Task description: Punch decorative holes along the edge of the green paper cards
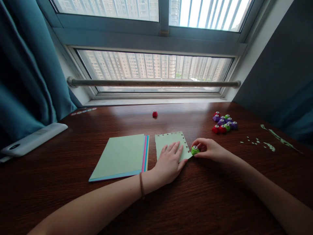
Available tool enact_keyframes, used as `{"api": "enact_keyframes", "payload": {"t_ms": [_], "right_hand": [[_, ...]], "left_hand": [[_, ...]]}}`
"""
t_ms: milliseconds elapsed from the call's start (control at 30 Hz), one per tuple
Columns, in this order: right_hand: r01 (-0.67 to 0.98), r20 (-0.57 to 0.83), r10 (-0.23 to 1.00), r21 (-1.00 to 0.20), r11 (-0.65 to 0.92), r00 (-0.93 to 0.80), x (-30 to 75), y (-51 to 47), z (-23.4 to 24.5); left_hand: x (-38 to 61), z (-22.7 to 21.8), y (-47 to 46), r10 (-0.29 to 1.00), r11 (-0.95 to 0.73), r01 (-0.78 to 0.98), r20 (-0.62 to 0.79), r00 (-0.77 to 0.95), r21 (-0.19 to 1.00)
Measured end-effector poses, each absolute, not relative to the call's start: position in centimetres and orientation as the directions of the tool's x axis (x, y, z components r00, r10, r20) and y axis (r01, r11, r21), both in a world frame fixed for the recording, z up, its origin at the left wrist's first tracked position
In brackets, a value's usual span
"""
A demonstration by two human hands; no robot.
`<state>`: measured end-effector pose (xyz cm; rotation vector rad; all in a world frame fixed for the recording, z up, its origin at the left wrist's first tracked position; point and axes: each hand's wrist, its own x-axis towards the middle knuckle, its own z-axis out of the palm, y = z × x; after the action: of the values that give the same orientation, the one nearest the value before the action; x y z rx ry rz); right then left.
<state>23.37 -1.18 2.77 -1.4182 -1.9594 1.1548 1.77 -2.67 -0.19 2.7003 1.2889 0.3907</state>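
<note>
My left hand (168, 163) lies flat, fingers stretched, across a pale green sheet of paper (161, 141). Small punched holes run along the sheet's top and right edges, and its left edge looks uneven. Between the fingers of my right hand (210, 150) is a small green craft punch (195, 150) with a white-and-dark round top. The punch sits at the right edge of the sheet, near its lower corner. Whether the paper is inside the punch's slot, I cannot tell.
A stack of coloured paper (119, 156) lies to the left. Several red, purple and green craft punches (222, 122) cluster at the right; one red punch (155, 114) stands alone at the back. Paper bits (269, 146) and a torn strip (278, 135) lie far right, a white device (36, 138) far left.
</note>
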Motion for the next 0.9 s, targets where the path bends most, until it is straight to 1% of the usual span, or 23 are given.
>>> {"api": "enact_keyframes", "payload": {"t_ms": [167,467,600,767,900], "right_hand": [[0.541,-0.096,0.922,-0.83,0.134,-0.376,23.36,-1.23,2.69],[0.535,-0.035,0.9,-0.814,0.227,-0.435,22.67,-1.76,2.47],[0.506,-0.002,0.888,-0.822,0.26,-0.46,22.56,-1.91,2.32],[0.458,-0.039,0.886,-0.866,0.2,-0.462,23.02,-1.61,2.6],[0.472,-0.054,0.886,-0.86,0.193,-0.46,23.2,-1.44,2.56]], "left_hand": [[1.75,-0.25,-2.66,0.775,-0.632,0.743,0.186,0.604,0.222],[1.75,-0.43,-2.59,0.773,-0.634,0.738,0.195,0.603,0.232],[1.75,-0.41,-2.57,0.775,-0.632,0.738,0.187,0.604,0.238],[1.73,-0.46,-2.6,0.773,-0.635,0.736,0.181,0.609,0.237],[1.69,-0.47,-2.59,0.766,-0.642,0.729,0.176,0.618,0.237]]}}
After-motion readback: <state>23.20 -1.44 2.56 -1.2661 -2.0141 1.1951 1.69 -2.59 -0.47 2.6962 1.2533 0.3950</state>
